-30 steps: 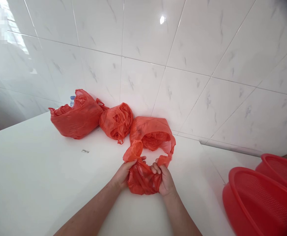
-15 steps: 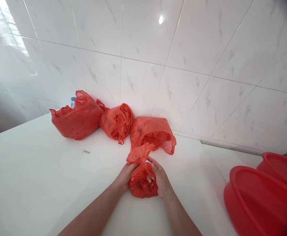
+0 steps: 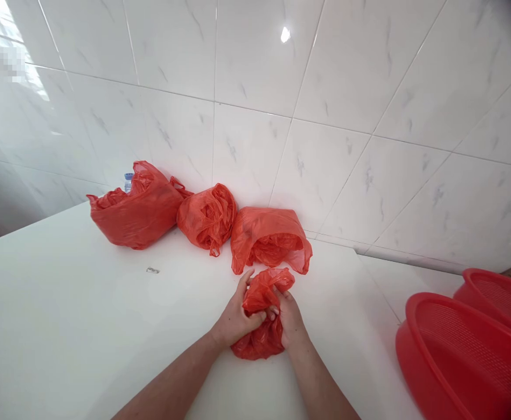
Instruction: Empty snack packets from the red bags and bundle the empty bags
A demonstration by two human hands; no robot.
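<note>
A crumpled red plastic bag (image 3: 262, 341) rests on the white table, bunched up between both hands. My left hand (image 3: 237, 318) grips its left side, the thumb pressed over the gathered plastic. From the right, my right hand (image 3: 291, 319) pinches the gathered neck, its fingers partly hidden in the folds. The loose top of the bag flops over toward the upper right. Whatever the bag contains cannot be made out. Just behind it lies another red plastic bag (image 3: 268, 224), its mouth facing me.
Along the tiled wall stand a knotted red bag (image 3: 205, 216) and a bigger full red bag (image 3: 137, 216), with a blue-capped bottle (image 3: 128, 182) behind it. A small scrap (image 3: 153, 270) lies on the table (image 3: 84, 315). Red plastic baskets (image 3: 448, 350) occupy the right side.
The bag's loose top has swung from the upper left to the upper right. My left thumb has come over the front of the bag, and my right hand now grasps the gathered plastic.
</note>
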